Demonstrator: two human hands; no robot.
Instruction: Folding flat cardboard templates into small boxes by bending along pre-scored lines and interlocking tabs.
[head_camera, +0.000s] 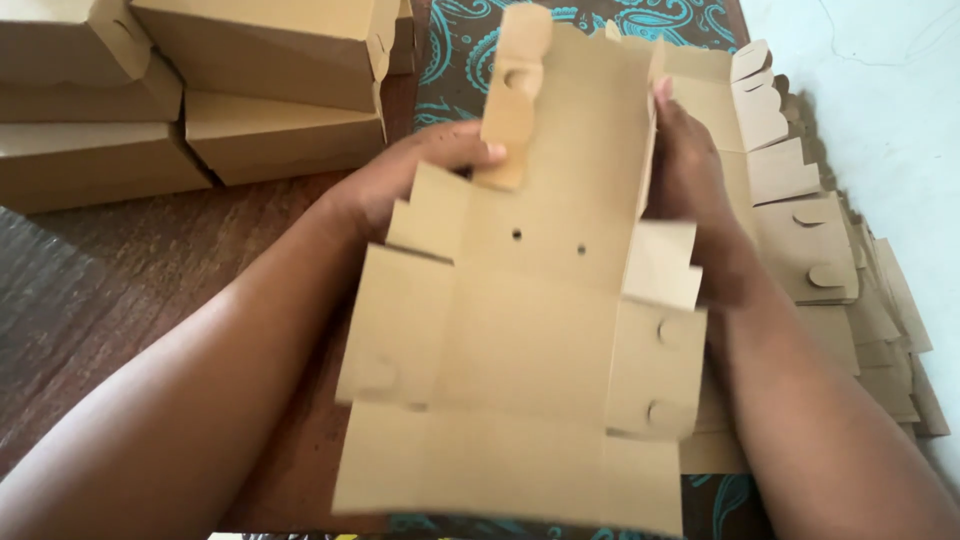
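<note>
A flat brown cardboard box blank (530, 330) with scored panels, side flaps and two small holes is held up in front of me. My left hand (415, 170) grips its left side, thumb pressed on a raised side flap. On the other side, my right hand (690, 170) holds the right edge from behind, fingers bending the right panel upward. The far part of the blank is folding up into walls.
A fanned stack of more flat cardboard blanks (840, 280) lies on the right. Several folded brown boxes (270, 60) are stacked at the top left on a dark wooden table (180, 260). A teal patterned cloth (460, 50) lies beyond.
</note>
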